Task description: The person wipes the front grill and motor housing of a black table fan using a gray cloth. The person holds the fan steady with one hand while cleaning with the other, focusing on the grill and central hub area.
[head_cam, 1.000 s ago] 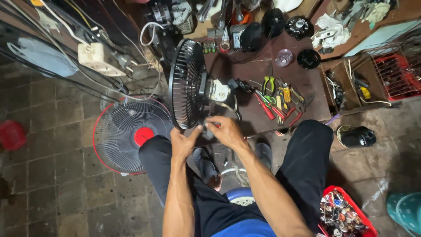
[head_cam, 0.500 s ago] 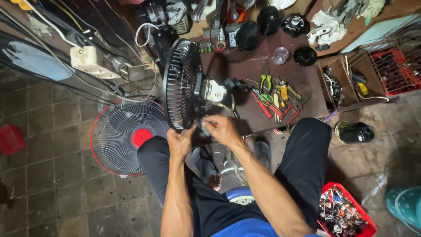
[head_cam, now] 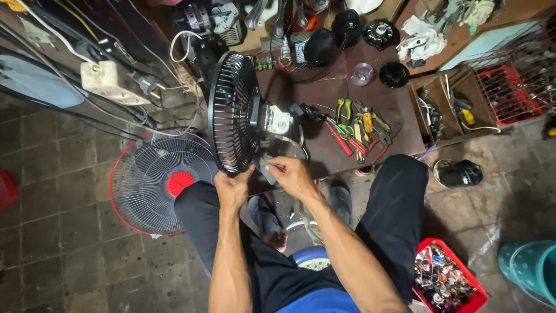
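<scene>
Right now we sit low with our knees apart, both hands up at the black fan (head_cam: 234, 113) that stands at the near edge of the dark worktop (head_cam: 399, 124), its round grille turned edge-on to us and its bare motor (head_cam: 279, 123) jutting out to the right. Our left hand (head_cam: 233, 186) has its grip clamped on the bottom rim of the grille, thumb over the wires. Our right hand (head_cam: 294, 175) sits just beside it, under the motor, its grip closed around a small grey tool or part (head_cam: 267, 171) — we cannot tell which, as the fingers hide most of it. Near the motor, on the worktop, lie pliers and screwdrivers (head_cam: 360, 128) with red, green and yellow handles, bunched together. Farther back are black round fan parts (head_cam: 346, 28) and a small clear cup (head_cam: 362, 73). To the right stands a wooden box (head_cam: 440, 110) of odds and ends, and beyond it a red wire basket (head_cam: 503, 94). On the tiled floor to our left leans a second fan grille with a red rim and red hub (head_cam: 163, 182) — it lies against our left knee. By our right leg sit a red tray of small metal bits (head_cam: 446, 278) and a dark shoe (head_cam: 458, 173).
</scene>
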